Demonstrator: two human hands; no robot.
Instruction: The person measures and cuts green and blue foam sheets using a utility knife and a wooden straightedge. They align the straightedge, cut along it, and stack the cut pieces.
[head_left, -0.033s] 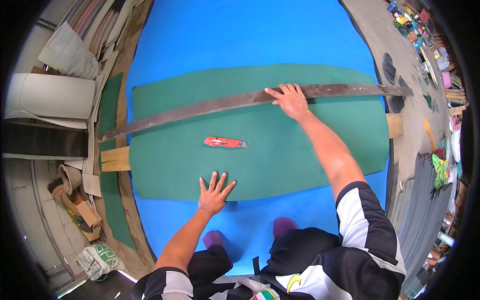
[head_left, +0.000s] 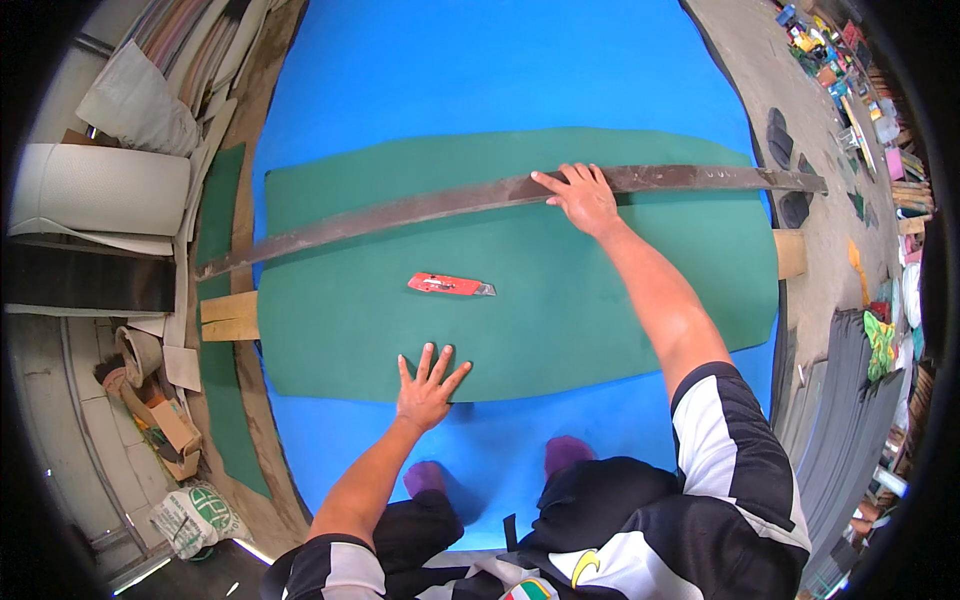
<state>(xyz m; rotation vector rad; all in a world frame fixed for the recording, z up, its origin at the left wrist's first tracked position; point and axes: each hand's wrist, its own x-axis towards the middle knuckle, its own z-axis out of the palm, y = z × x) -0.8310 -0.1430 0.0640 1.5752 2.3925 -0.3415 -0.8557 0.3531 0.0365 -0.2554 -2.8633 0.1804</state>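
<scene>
A green sheet lies across a bright blue mat. Across the sheet's far half runs a long, flat brown bar, its ends reaching past both sides. My right hand is on this bar a little right of its middle, fingertips over the far edge and thumb pointing left along it. On the near edge of the sheet my left hand rests flat, fingers spread, holding nothing. Between the hands and the bar lies a red utility knife, its blade end pointing right.
Wooden strips stick out from beneath the sheet at both sides. A white roll and a plastic bag sit at the left. Dark slippers and stacked grey strips are on the right. My purple-socked feet stand on the mat.
</scene>
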